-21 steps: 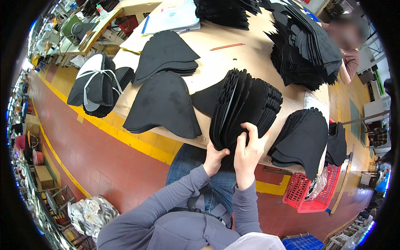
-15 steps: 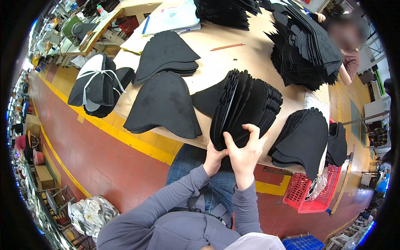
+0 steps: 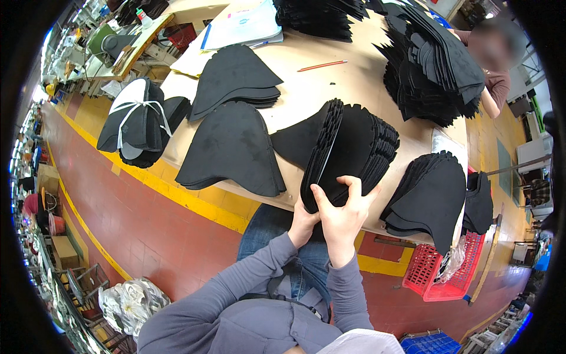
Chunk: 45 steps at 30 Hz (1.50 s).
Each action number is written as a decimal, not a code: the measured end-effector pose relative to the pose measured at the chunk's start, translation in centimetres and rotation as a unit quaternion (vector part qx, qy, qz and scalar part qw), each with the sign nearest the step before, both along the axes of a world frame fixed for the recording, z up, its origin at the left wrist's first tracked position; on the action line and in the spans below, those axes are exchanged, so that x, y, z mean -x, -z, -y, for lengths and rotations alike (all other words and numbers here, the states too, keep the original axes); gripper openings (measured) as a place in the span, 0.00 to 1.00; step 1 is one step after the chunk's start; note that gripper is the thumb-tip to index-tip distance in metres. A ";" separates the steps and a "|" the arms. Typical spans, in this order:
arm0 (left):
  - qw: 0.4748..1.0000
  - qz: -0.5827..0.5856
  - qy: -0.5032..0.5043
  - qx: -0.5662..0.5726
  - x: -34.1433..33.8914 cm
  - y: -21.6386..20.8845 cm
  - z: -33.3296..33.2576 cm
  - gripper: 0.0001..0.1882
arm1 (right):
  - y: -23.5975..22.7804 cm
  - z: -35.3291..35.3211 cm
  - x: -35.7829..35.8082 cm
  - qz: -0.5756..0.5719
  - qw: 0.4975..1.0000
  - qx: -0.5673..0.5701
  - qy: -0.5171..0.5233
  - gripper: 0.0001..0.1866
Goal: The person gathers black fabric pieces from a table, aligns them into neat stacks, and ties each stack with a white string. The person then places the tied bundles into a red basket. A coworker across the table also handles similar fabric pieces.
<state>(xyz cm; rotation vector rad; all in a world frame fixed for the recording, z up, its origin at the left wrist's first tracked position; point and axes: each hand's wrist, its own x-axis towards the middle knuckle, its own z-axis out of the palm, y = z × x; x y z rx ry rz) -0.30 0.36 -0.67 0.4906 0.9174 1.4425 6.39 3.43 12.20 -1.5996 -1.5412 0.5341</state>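
A thick stack of black, scallop-edged cut pieces [image 3: 359,144] stands on edge near the table's front, its layers fanned apart with a gap in the middle. My left hand [image 3: 303,224] grips its lower left corner, with most of the fingers hidden behind the layers. My right hand [image 3: 342,223] holds the lower part, its thumb against the layers at the gap and its index finger bent over the right portion. Left of it lie two flat piles of similar black pieces, a nearer pile [image 3: 233,150] and a farther pile [image 3: 236,79]. Another fanned pile [image 3: 430,192] rests to the right.
A bundle tied with white cord [image 3: 132,121] sits at the table's left edge. Farther back are a red pencil [image 3: 322,65], papers [image 3: 242,26] and a tall black stack [image 3: 433,65]. Another person [image 3: 498,82] is at the far right. A red basket [image 3: 425,271] stands below the right edge.
The layers have parted wider: several middle ones have closed up to the left, baring a broad black face. My right thumb has shifted slightly left.
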 end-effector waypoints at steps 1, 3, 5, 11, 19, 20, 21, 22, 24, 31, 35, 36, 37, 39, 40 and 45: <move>1.000 -0.001 0.000 -0.002 0.0 0.0 0.0 0.41 | -0.1 0.0 0.0 -0.008 1.000 0.006 0.003 0.21; 1.000 -0.005 -0.004 -0.002 -0.1 0.1 0.0 0.39 | -0.1 0.0 0.0 -0.010 1.000 0.006 0.008 0.21; 1.000 -0.008 -0.013 0.000 -0.2 -0.8 0.0 0.37 | 0.0 -0.1 -0.1 -0.001 1.000 0.001 0.009 0.22; 1.000 0.016 -0.005 -0.001 -0.2 0.0 -0.2 0.36 | -0.9 0.0 0.3 -0.009 1.000 0.019 0.019 0.23; 0.999 -0.042 0.002 0.011 -0.3 0.7 -0.3 0.45 | -0.2 -0.1 0.0 -0.032 0.997 0.056 0.028 0.22; 0.998 -0.063 0.002 0.012 -0.2 0.6 -0.4 0.50 | -0.1 -0.2 -0.1 -0.045 0.996 0.074 0.030 0.23; 0.998 -0.053 0.014 -0.017 -0.1 0.6 -0.2 0.55 | 0.2 -0.3 -0.5 -0.051 0.998 0.035 0.018 0.23; 0.998 -0.040 0.028 -0.046 0.2 0.7 0.3 0.60 | 0.8 -0.3 -1.2 -0.054 0.998 -0.003 0.008 0.23; 0.996 -0.036 0.063 -0.049 0.7 -0.1 0.0 0.73 | 3.3 -0.8 -3.3 -0.076 0.995 -0.061 -0.008 0.23; 0.973 -0.213 0.087 -0.012 2.5 -3.4 0.9 0.46 | 10.6 -1.2 -7.5 -0.245 0.964 -0.025 0.103 0.34; 0.951 -0.308 -0.023 -0.012 3.2 -9.5 0.0 0.35 | 9.6 -1.2 -7.2 -0.271 0.959 -0.022 0.083 0.36; 0.941 -0.334 -0.047 -0.030 3.2 -10.4 -0.6 0.33 | 10.1 -1.4 -7.3 -0.276 0.957 -0.031 0.080 0.35; 0.909 -0.402 -0.071 -0.080 3.0 -10.7 -0.9 0.31 | 10.8 -1.0 -7.3 -0.279 0.957 -0.029 0.073 0.35; 0.933 -0.333 -0.106 -0.087 1.0 -13.6 -2.6 0.29 | 9.8 -1.0 -7.5 -0.289 0.955 -0.006 0.064 0.34; 0.947 -0.281 -0.119 -0.097 -0.3 -15.4 -3.5 0.29 | 9.6 -0.7 -7.6 -0.297 0.952 0.001 0.067 0.34; 0.869 -0.399 -0.202 -0.212 -8.4 -20.6 -6.4 0.29 | 10.6 -0.9 -7.3 -0.213 0.974 -0.052 0.064 0.33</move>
